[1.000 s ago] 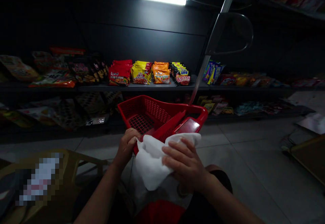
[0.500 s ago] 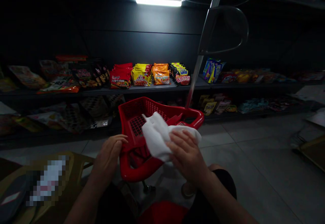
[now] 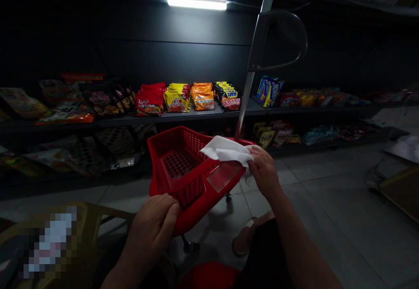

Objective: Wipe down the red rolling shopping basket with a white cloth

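Although the aisle was dimly lit, the items could be logged from left to right. At near left stood a yellow plastic chair (image 3: 108, 217) bearing a pixelated object (image 3: 52, 241) that could not be identified. Beyond it, dark store shelving (image 3: 196, 118) carried snack bags and red, yellow and orange instant noodle packets (image 3: 176, 99) under a fluorescent tube light (image 3: 196, 1).

The left hand (image 3: 152, 230) held the near corner of a red plastic basket (image 3: 196, 210), its fingers closed firmly around the rim. The basket stood tilted above the tiled floor, with small castors (image 3: 228, 198) visible beneath it and a clear plastic panel (image 3: 224, 176) set in its near side. A metal pole (image 3: 245, 105) rose from the far right corner to a loop handle (image 3: 278, 40).

The white cloth (image 3: 225, 150) lay at the far right corner of the basket, pinched narrowly in the fingers of the right hand (image 3: 265, 171). The rim's long axis ran from the left hand rightward and away toward the cloth, so the right hand was the nearer to that corner. Whether the cloth touched the rim could not be confirmed. Further right, near the person's leg, was a tan slipper (image 3: 242, 242).
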A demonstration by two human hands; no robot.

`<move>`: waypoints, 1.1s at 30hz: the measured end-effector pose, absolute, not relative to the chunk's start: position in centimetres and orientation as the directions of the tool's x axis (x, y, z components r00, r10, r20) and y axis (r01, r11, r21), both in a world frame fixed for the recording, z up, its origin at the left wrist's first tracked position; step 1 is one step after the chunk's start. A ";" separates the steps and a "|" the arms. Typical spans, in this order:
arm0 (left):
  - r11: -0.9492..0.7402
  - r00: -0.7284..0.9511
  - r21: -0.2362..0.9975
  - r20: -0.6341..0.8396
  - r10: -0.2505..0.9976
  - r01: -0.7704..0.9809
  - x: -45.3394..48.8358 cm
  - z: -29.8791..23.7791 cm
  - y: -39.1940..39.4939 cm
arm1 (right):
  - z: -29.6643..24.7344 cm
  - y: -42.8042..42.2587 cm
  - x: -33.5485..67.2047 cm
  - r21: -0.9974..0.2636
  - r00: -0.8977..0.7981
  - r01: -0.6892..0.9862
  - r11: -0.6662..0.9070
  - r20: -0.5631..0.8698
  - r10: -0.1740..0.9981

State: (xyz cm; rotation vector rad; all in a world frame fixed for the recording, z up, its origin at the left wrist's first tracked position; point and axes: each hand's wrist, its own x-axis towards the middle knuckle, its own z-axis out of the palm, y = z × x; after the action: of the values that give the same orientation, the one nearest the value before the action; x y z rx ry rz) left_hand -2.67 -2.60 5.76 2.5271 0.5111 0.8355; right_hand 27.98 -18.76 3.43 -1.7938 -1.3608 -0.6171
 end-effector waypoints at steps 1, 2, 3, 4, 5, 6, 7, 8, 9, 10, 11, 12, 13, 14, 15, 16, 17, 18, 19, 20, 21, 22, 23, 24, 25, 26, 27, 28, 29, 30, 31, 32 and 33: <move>-0.844 0.742 0.496 0.485 0.463 0.203 -2.6 5.7 -2.6 | 3.2 -18.8 28.0 -0.316 0.349 0.936 -0.157 0.768 0.537; -0.845 0.731 0.495 0.499 0.466 0.201 -2.5 5.7 -2.7 | 3.0 -18.8 27.5 -0.326 0.370 0.929 -0.177 0.769 0.522; -0.845 0.721 0.495 0.510 0.469 0.200 -2.5 5.5 -2.7 | 2.8 -18.8 26.3 -0.325 0.365 0.930 -0.171 0.771 0.522; -0.845 0.715 0.497 0.516 0.473 0.200 -2.6 5.4 -2.6 | 2.6 -18.6 24.7 -0.308 0.334 0.941 -0.139 0.780 0.529; -0.844 0.711 0.497 0.519 0.475 0.201 -2.7 5.2 -2.6 | 2.4 -18.5 22.7 -0.285 0.278 0.956 -0.075 0.788 0.549; -0.845 0.706 0.495 0.524 0.477 0.203 -3.0 5.0 -2.4 | 2.2 -18.3 20.7 -0.243 0.197 0.970 0.010 0.808 0.555; -0.845 0.701 0.492 0.527 0.481 0.209 -3.3 4.7 -2.3 | 2.0 -18.2 18.8 -0.183 0.098 0.978 0.098 0.823 0.560; -0.848 0.697 0.485 0.533 0.479 0.212 -3.6 4.6 -2.0 | 1.9 -18.0 17.2 -0.119 0.002 0.979 0.166 0.819 0.574; -0.852 0.696 0.477 0.538 0.476 0.214 -3.9 4.4 -1.8 | 1.8 -17.9 16.1 -0.062 -0.076 0.975 0.214 0.810 0.582; -0.856 0.696 0.471 0.542 0.471 0.212 -4.3 4.3 -1.6 | 1.6 -17.8 15.7 -0.021 -0.126 0.971 0.238 0.800 0.587; -0.859 0.697 0.467 0.546 0.465 0.208 -4.6 4.3 -1.4 | 1.6 -17.8 15.9 -0.003 -0.143 0.971 0.240 0.795 0.589; -0.861 0.702 0.467 0.544 0.460 0.202 -4.8 4.3 -1.2 | 1.5 -17.8 16.7 -0.006 -0.133 0.973 0.230 0.800 0.586; -0.860 0.711 0.472 0.536 0.455 0.195 -5.0 4.4 -1.0 | 1.5 -17.8 18.0 -0.027 -0.105 0.976 0.214 0.810 0.577; -0.857 0.719 0.481 0.527 0.453 0.187 -5.2 4.5 -0.9 | 1.4 -17.8 19.6 -0.062 -0.059 0.980 0.191 0.819 0.571; -0.853 0.726 0.492 0.520 0.450 0.176 -5.2 4.6 -0.8 | 1.4 -17.8 21.4 -0.108 0.000 0.982 0.156 0.822 0.569; -0.850 0.730 0.502 0.519 0.445 0.161 -5.2 4.7 -0.8 | 1.4 -17.8 23.1 -0.161 0.074 0.981 0.107 0.823 0.564; -0.846 0.732 0.512 0.520 0.441 0.146 -5.2 4.7 -0.7 | 1.5 -17.9 24.5 -0.220 0.156 0.974 0.053 0.823 0.546; -0.845 0.729 0.519 0.527 0.436 0.130 -5.2 4.7 -0.7 | 1.5 -17.9 25.5 -0.278 0.237 0.960 0.003 0.826 0.512; -0.844 0.723 0.524 0.537 0.434 0.118 -5.2 4.7 -0.7 | 1.6 -18.0 26.0 -0.324 0.298 0.946 -0.027 0.828 0.475; -0.842 0.716 0.527 0.545 0.437 0.113 -5.2 4.6 -0.7 | 1.7 -18.0 26.1 -0.347 0.323 0.937 -0.033 0.832 0.452; -0.839 0.708 0.532 0.548 0.445 0.115 -5.2 4.6 -0.6 | 1.8 -18.0 25.7 -0.346 0.316 0.938 -0.016 0.835 0.451; -0.834 0.702 0.538 0.548 0.456 0.121 -5.3 4.5 -0.6 | 1.8 -18.1 25.2 -0.326 0.282 0.945 0.016 0.839 0.466; -0.828 0.696 0.545 0.545 0.467 0.129 -5.4 4.5 -0.6 | 1.9 -18.1 24.6 -0.294 0.232 0.954 0.053 0.839 0.493; -0.824 0.691 0.550 0.544 0.476 0.134 -5.6 4.5 -0.5 | 2.0 -18.2 24.2 -0.263 0.184 0.961 0.082 0.836 0.518; -0.821 0.687 0.553 0.543 0.483 0.139 -5.8 4.6 -0.5 | 2.2 -18.2 24.1 -0.243 0.154 0.965 0.098 0.827 0.540; -0.820 0.685 0.554 0.541 0.487 0.145 -6.0 4.6 -0.5 | 2.3 -18.2 24.4 -0.239 0.145 0.966 0.098 0.816 0.560; -0.820 0.685 0.553 0.539 0.489 0.149 -6.1 4.8 -0.5 | 2.4 -18.1 25.0 -0.248 0.153 0.965 0.089 0.801 0.579; -0.820 0.686 0.552 0.538 0.489 0.152 -6.2 4.9 -0.5 | 2.5 -18.0 26.0 -0.274 0.178 0.959 0.074 0.783 0.596; -0.819 0.689 0.552 0.534 0.491 0.155 -6.2 5.0 -0.5 | 2.5 -17.8 27.1 -0.320 0.222 0.945 0.059 0.766 0.604; -0.819 0.692 0.552 0.530 0.490 0.157 -6.2 5.1 -0.5 | 2.5 -17.7 28.3 -0.390 0.285 0.919 0.050 0.748 0.599; -0.821 0.697 0.551 0.529 0.484 0.152 -6.2 5.1 -0.5 | 2.5 -17.5 29.3 -0.480 0.362 0.876 0.050 0.723 0.588; -0.824 0.698 0.549 0.534 0.476 0.142 -6.1 5.0 -0.5 | 2.5 -17.3 30.2 -0.576 0.446 0.816 0.055 0.687 0.573; -0.829 0.699 0.544 0.544 0.464 0.127 -6.1 4.9 -0.5 | 2.6 -17.2 30.9 -0.664 0.522 0.746 0.059 0.637 0.567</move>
State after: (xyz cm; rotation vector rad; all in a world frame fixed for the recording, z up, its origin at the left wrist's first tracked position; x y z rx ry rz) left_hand -6.05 -0.49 4.95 2.4347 0.4543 0.9593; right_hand 30.90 -17.16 2.61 -1.6152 -1.1425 -0.1949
